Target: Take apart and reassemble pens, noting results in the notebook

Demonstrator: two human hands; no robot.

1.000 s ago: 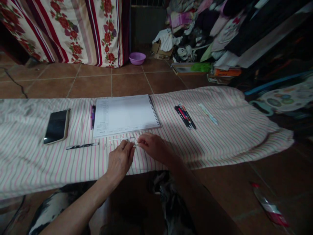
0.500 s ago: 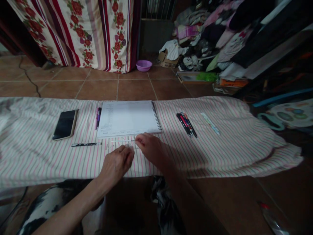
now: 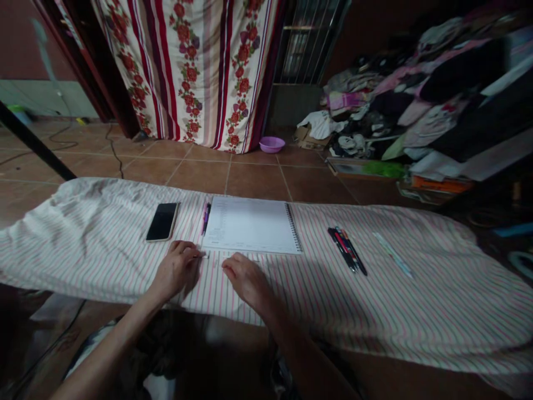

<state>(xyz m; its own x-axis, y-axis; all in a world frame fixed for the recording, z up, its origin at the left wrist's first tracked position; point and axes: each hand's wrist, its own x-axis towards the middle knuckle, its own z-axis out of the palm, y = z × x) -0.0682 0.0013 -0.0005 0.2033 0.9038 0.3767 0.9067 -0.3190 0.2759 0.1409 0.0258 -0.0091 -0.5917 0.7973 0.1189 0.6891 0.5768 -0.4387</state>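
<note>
My left hand [image 3: 177,269] is closed over a black-and-white pen [image 3: 203,256], with only its pale end showing beyond the fingertips. My right hand [image 3: 245,278] has its fingers pinched together just below the notebook; what they hold, if anything, I cannot make out. A thin white stick [image 3: 256,261] shows partly behind that hand. Beyond both hands lies an open spiral notebook [image 3: 250,225] with a blank white page and its coil on the right. Purple and dark pens [image 3: 205,218] rest along its left edge.
A phone [image 3: 162,222] lies left of the notebook on the striped cloth [image 3: 308,300]. To the right are several pens [image 3: 347,250] in a bunch and a pale blue-white pen [image 3: 393,255]. Past the table are a purple basin [image 3: 272,145], a flowered curtain [image 3: 208,72] and piled clothes [image 3: 375,111].
My left hand has moved left onto the black-and-white pen, which lay loose before. My right hand has shifted left along the thin white stick. The camera view has turned up and left.
</note>
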